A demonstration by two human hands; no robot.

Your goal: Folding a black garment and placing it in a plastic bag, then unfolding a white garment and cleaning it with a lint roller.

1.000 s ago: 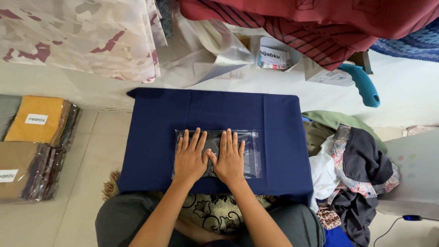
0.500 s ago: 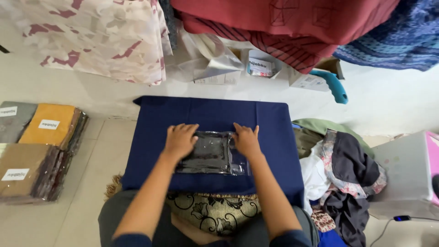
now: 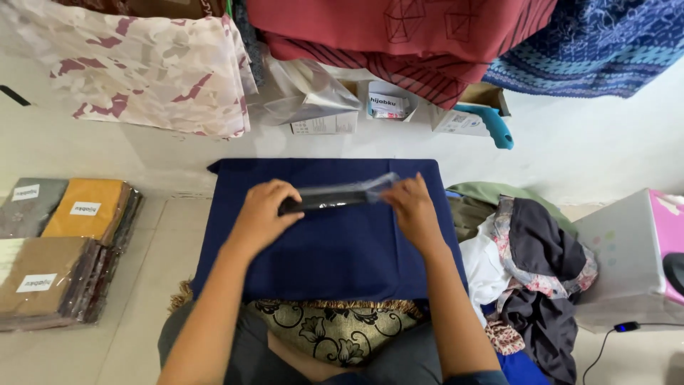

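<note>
Lifted off the navy cloth (image 3: 328,242) since a moment ago, the clear bag of dark fabric (image 3: 331,198) is now hanging edge-on above it. Left hand (image 3: 262,214) and right hand (image 3: 412,207) are pinching its ends, fingers closed. Wrapped cloth stacks (image 3: 60,249) are lying left, loose clothes (image 3: 534,264) right, nothing blocking.

A clear plastic bag (image 3: 335,197) with a dark folded cloth inside is lifted off the navy blue worktop (image 3: 335,246), seen nearly edge-on as a thin, long strip. The left hand (image 3: 262,214) grips its dark left end and the right hand (image 3: 412,207) grips its crinkled, see-through right end.
</note>
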